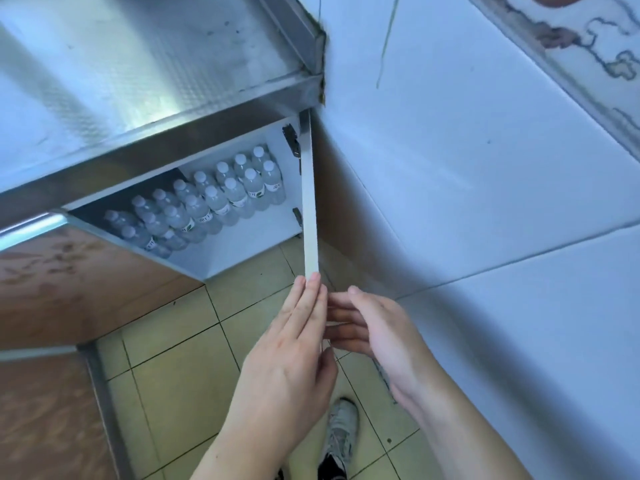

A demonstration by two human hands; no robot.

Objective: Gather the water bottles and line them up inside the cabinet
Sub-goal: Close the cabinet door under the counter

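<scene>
- My left hand [291, 344] lies flat along the near edge of the cabinet door [309, 202], its straight fingers [313, 296] pressing the door's inner face; nothing is gripped.
- My right hand [374, 337] sits on the door's outer side, fingers extended toward the edge; I cannot tell whether they touch it.
- The cabinet door stands wide open, seen edge-on, hinged at the right of the cabinet [242, 251].
- The water bottles [207, 202] stand upright inside the cabinet in two diagonal rows, white caps up, touching or just beside one another.
- A steel countertop [145, 71] overhangs the cabinet.
- Below: tiled floor [194, 348] and one sneaker [341, 434].
- Right: white wall [485, 168].
</scene>
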